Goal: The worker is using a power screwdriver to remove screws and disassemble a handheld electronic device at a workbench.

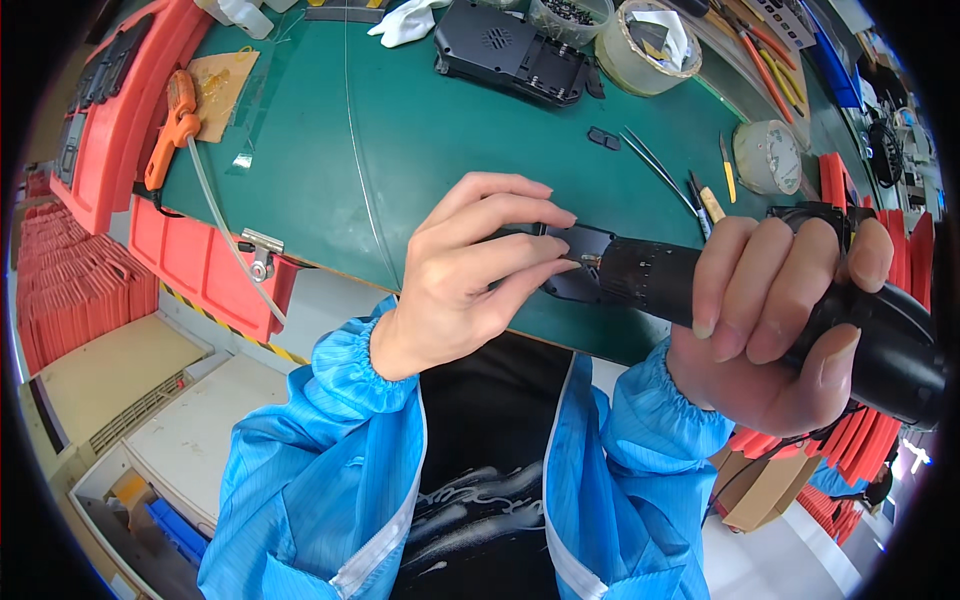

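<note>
My right hand (770, 310) is wrapped round a black electric screwdriver (650, 272), held sideways with its nose pointing left. A small metal tip (592, 261) shows at the end of the nose. My left hand (470, 265) is closed in a pinch close to that tip, thumb and fingers together. What lies between those fingertips is too small or hidden to name. Behind the tip and partly covered by the screwdriver is a flat black plastic part (580, 288), near the front edge of the green table mat (290, 170).
At the back stand a black plastic housing (510, 55), a tub of screws (570, 15) and a round white container (648, 45). Tweezers (660, 170) and a yellow-handled tool (728, 170) lie on the right. An orange glue gun (175, 130) is on the left near red trays (120, 130).
</note>
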{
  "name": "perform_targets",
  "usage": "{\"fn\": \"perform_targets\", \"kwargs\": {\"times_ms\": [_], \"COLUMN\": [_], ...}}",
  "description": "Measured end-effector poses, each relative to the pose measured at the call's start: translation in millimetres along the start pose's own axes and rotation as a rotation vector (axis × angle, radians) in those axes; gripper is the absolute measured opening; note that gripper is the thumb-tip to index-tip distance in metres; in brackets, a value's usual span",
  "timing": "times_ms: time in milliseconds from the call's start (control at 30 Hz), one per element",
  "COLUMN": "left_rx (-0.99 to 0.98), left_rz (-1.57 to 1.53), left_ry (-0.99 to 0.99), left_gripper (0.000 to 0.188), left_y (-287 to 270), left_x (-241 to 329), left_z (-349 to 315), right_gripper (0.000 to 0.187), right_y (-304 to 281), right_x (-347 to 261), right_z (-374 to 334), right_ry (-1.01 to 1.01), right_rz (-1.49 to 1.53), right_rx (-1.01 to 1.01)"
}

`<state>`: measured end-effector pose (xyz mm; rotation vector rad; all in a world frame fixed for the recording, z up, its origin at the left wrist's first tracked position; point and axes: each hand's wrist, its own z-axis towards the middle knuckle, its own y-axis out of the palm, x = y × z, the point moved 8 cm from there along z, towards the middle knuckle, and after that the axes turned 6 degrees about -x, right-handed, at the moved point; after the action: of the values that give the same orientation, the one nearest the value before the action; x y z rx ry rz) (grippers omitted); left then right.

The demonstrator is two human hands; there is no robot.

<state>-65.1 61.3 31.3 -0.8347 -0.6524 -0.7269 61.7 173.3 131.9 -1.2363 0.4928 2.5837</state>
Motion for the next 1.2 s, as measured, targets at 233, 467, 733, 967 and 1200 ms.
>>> {"fn": "perform_targets", "kwargs": {"times_ms": [233,467,733,967,1200], "left_rx": [-0.120,-0.308,-0.330,-0.339,-0.329], "left_rz": [0.075,0.137,0.156,0.182,0.177], "left_ry": [-0.106,-0.089,-0.098,-0.110,-0.101], "left_gripper": [0.055,0.075,0.073,0.074,0.073], "left_y": [11.1,28.9,33.2,33.7,33.2], "left_x": [6.8,7.5,9.4,6.4,6.7], "left_z": [5.2,5.2,6.8,4.3,4.9], "right_gripper": [0.033,0.034,0.033,0.034,0.034], "right_y": [-2.7,-33.2,-34.0,-32.5,-31.8], "right_x": [-9.1,-49.9,-49.6,-38.2,-32.7], "right_z": [-10.6,-43.4,-50.6,-50.5,-53.9], "right_ry": [-0.037,-0.016,0.039,0.052,0.063], "right_rz": [-0.148,-0.305,-0.377,-0.421,-0.449], "right_rx": [0.046,0.248,0.192,0.216,0.298]}}
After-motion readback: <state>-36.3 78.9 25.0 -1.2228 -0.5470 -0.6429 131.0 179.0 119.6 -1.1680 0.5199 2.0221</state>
